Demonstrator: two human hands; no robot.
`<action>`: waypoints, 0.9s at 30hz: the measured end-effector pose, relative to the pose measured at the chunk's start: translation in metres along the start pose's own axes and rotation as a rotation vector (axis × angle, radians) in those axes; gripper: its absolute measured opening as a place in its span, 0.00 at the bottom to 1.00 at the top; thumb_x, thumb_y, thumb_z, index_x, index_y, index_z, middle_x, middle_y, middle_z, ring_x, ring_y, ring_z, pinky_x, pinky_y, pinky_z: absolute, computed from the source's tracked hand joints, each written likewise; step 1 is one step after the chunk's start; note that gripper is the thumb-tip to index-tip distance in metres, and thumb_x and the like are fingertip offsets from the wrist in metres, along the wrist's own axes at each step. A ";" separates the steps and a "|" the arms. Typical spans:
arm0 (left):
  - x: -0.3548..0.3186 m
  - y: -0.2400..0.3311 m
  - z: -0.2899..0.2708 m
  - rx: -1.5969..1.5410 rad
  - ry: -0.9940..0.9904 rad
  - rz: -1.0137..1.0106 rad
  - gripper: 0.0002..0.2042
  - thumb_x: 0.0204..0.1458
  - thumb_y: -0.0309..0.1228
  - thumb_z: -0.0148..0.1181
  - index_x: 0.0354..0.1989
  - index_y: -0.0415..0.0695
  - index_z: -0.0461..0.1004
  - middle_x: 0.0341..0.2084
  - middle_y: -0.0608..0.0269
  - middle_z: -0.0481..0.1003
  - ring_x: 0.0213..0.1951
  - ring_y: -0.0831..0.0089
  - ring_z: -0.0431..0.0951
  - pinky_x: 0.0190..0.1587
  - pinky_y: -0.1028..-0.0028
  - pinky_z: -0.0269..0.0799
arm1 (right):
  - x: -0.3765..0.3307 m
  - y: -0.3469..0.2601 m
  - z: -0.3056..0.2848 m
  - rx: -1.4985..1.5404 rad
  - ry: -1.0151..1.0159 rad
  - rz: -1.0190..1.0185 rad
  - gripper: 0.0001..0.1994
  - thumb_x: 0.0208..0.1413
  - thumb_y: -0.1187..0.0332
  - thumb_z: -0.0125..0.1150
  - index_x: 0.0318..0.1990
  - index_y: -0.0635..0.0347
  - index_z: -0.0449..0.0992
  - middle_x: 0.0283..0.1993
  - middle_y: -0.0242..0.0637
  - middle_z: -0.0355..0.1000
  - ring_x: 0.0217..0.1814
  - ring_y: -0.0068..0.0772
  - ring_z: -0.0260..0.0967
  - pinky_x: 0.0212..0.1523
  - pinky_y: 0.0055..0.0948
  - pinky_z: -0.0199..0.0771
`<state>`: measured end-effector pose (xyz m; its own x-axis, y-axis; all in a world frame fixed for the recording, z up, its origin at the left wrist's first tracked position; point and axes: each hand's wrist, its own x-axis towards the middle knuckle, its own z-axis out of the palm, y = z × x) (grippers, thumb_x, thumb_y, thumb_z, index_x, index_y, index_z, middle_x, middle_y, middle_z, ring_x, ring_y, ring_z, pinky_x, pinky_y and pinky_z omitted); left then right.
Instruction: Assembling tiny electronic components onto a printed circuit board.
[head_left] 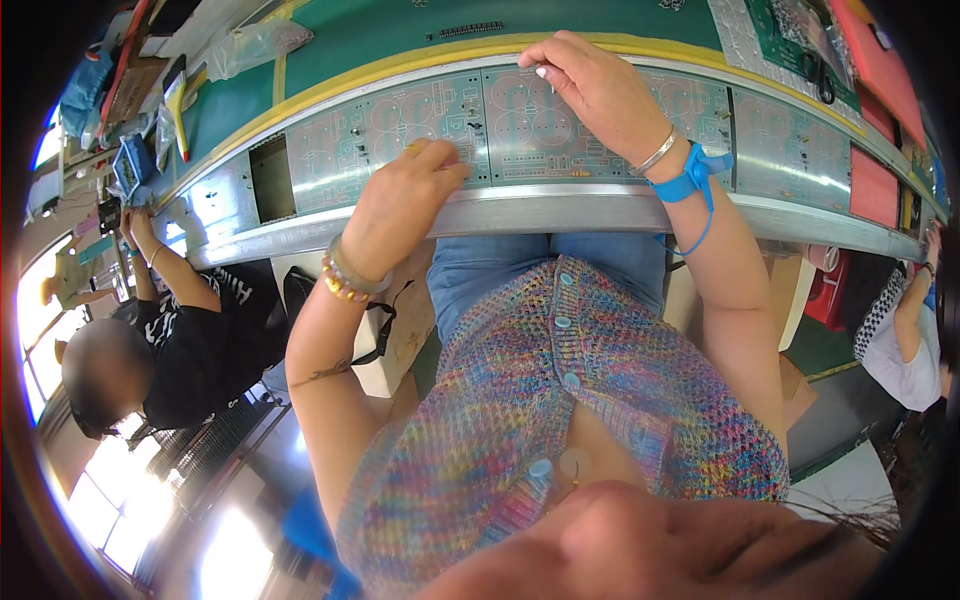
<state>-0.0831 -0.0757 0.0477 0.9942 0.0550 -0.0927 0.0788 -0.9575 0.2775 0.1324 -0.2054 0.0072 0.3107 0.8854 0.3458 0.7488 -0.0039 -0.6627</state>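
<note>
My left hand point(415, 195) is above the lower part of a green circuit board point(385, 110), knuckles up and fingers curled in. Its fingertips are mostly hidden, so what they hold, if anything, does not show. Over the upper part of the neighbouring board point(520, 120) is my right hand point(610, 100), its bent fingers and thumb close together and pointing left. Anything between them is too small to make out. A blue wrist strap point(690, 177) with a cord circles my right wrist. Small components, among them an orange one point(580, 173), sit on the boards.
The boards lie in a row along a metal rail point(590, 200). Beyond a yellow strip point(400, 75) is a green mat point(370, 35) with a black component strip point(471, 29) and a plastic bag point(260, 47). Cutters point(822, 80) lie far right. A co-worker point(215, 310) sits left, another person right.
</note>
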 end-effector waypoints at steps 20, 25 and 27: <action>-0.063 0.002 0.048 0.077 0.299 -0.486 0.29 0.53 0.46 0.55 0.58 0.38 0.64 0.64 0.50 0.55 0.67 0.45 0.45 0.63 0.50 0.46 | -0.017 -0.044 0.047 0.172 -0.286 -0.028 0.05 0.50 0.71 0.59 0.34 0.58 0.72 0.33 0.36 0.73 0.36 0.41 0.71 0.35 0.34 0.71; -0.063 0.002 0.051 0.063 0.328 -0.487 0.29 0.52 0.47 0.56 0.58 0.39 0.65 0.63 0.50 0.56 0.66 0.45 0.46 0.63 0.50 0.46 | -0.015 -0.045 0.052 0.129 -0.311 -0.023 0.05 0.50 0.69 0.59 0.33 0.57 0.72 0.32 0.36 0.72 0.36 0.41 0.70 0.36 0.36 0.70; -0.063 0.002 0.053 0.068 0.328 -0.488 0.29 0.52 0.47 0.56 0.58 0.39 0.65 0.63 0.50 0.56 0.66 0.45 0.47 0.64 0.50 0.46 | -0.016 -0.046 0.051 0.109 -0.313 -0.033 0.05 0.50 0.70 0.59 0.33 0.57 0.72 0.32 0.35 0.73 0.36 0.40 0.70 0.36 0.34 0.70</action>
<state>-0.1496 -0.0965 0.0040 0.8155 0.5683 0.1092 0.5390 -0.8146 0.2145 0.0634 -0.1956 -0.0012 0.0800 0.9841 0.1584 0.6830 0.0616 -0.7278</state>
